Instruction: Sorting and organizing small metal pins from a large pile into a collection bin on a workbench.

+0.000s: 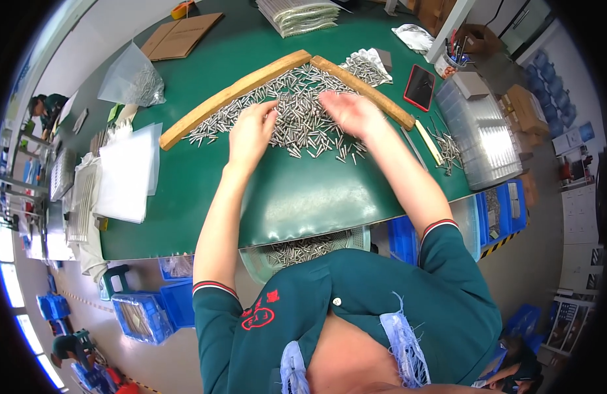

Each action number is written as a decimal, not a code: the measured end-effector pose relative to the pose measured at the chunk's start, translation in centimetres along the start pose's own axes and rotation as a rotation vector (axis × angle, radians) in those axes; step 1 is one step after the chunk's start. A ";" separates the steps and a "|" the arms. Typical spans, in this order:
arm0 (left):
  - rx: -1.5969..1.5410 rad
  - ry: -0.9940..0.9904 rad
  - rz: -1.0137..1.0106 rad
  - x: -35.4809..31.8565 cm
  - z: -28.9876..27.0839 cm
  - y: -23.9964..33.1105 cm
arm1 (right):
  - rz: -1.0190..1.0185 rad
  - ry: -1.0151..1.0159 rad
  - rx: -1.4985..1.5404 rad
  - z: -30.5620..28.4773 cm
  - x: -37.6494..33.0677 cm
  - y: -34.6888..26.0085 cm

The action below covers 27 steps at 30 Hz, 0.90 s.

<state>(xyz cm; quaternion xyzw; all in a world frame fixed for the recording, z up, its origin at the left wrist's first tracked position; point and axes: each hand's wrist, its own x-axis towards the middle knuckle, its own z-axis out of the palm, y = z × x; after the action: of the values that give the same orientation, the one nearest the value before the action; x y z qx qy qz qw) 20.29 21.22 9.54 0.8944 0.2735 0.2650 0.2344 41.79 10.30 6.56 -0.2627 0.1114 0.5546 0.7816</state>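
Note:
A wide heap of small silvery metal pins (pixel 302 125) lies spread on the green tabletop. My left hand (pixel 249 134) is at the heap's left part, with a gap showing between thumb and forefinger; its other fingers are partly hidden, and I see no pin held in it. On the other side, my right hand (pixel 350 114) is over the pins with its fingers stretched out toward the middle, slightly blurred. Two wooden strips, one at left (pixel 234 93) and one at right (pixel 362 90), meet in a peak behind the heap and border it.
Right of the heap are a phone (pixel 419 87), loose longer metal pieces (pixel 449 152) and clear plastic trays (pixel 482 134). A bag of pins (pixel 140 84) and white sheets (pixel 126 174) lie left. Below the table edge, a pale green basket (pixel 254 264) holds more pins.

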 end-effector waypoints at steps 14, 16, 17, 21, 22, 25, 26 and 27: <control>0.328 -0.015 0.067 -0.6 3.5 -6.8 | -0.680 -0.402 -2.081 -0.3 -5.9 2.3; 0.326 -0.072 0.079 -1.1 4.4 -4.9 | -0.741 -0.335 -2.439 -1.8 -6.4 4.0; 0.305 -0.094 0.108 -1.4 4.5 -4.1 | -0.754 -0.342 -2.429 -2.3 -6.4 4.5; 0.292 -0.179 0.171 -4.8 3.5 -2.0 | -0.868 -0.465 -2.500 -3.6 -7.5 6.4; 0.287 -0.191 0.167 -5.8 3.2 -1.6 | -0.897 -0.509 -2.502 -3.8 -7.7 6.7; 0.331 -0.211 0.114 -9.1 2.4 -0.3 | -0.919 -0.641 -2.475 -4.3 -8.9 7.4; 0.342 -0.201 0.102 -10.2 2.1 0.1 | -0.915 -0.684 -2.491 -4.1 -9.4 7.6; 0.374 -0.178 0.065 -11.2 2.1 0.5 | -0.920 -0.736 -2.479 -4.1 -9.8 7.8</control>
<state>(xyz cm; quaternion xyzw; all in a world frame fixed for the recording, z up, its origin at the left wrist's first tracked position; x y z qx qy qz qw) 13.74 13.40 4.41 0.9506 0.2672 0.1368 0.0788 31.53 2.10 5.42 -0.6347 -0.7610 0.0200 0.1330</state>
